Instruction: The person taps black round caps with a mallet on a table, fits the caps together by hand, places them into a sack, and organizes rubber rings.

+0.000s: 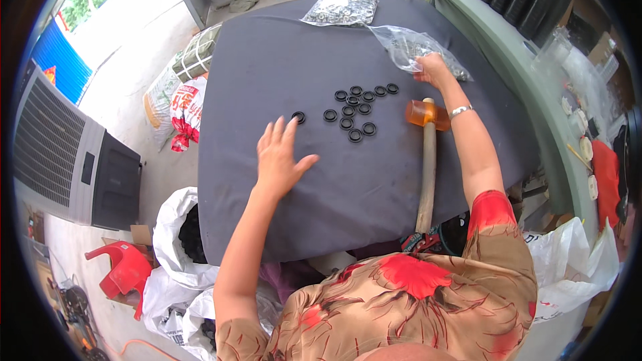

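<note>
My left hand is spread over the grey-covered table, its fingers apart and holding nothing. Just beyond its fingertips lies a single black ring. Several more black rings are scattered flat across the middle of the table. At the far right, my right hand has its fingers curled at a clear plastic bag of small metal parts; its fingertips are partly hidden. Close to my right forearm rests a mallet with an orange head and a wooden handle pointing toward me.
A second clear bag of metal parts lies at the table's far edge. White sacks with black pieces and a red plastic stool stand at the left. A grey air cooler is farther left. A pale green bench runs along the right.
</note>
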Tool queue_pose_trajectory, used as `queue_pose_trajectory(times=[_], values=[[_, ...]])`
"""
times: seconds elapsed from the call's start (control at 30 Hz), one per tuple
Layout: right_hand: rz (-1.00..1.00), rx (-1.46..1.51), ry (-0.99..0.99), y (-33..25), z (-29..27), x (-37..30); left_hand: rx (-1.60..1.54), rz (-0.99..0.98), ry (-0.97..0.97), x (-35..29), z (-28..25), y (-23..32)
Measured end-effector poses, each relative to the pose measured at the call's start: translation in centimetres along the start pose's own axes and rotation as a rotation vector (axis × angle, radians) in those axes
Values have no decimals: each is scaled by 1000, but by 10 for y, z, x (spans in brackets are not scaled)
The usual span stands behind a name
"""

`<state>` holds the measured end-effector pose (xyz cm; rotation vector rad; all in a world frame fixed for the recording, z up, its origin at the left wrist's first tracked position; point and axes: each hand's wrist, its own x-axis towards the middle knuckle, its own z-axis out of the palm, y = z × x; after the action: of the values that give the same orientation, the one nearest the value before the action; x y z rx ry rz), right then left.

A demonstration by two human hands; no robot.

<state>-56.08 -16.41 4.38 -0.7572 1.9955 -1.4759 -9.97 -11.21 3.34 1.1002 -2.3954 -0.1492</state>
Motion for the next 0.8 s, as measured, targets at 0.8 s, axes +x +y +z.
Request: queue_pose_trajectory(times=[0.8], values=[[-682,-543,468,94,-94,-213,-93,408,-233,139,138,78]])
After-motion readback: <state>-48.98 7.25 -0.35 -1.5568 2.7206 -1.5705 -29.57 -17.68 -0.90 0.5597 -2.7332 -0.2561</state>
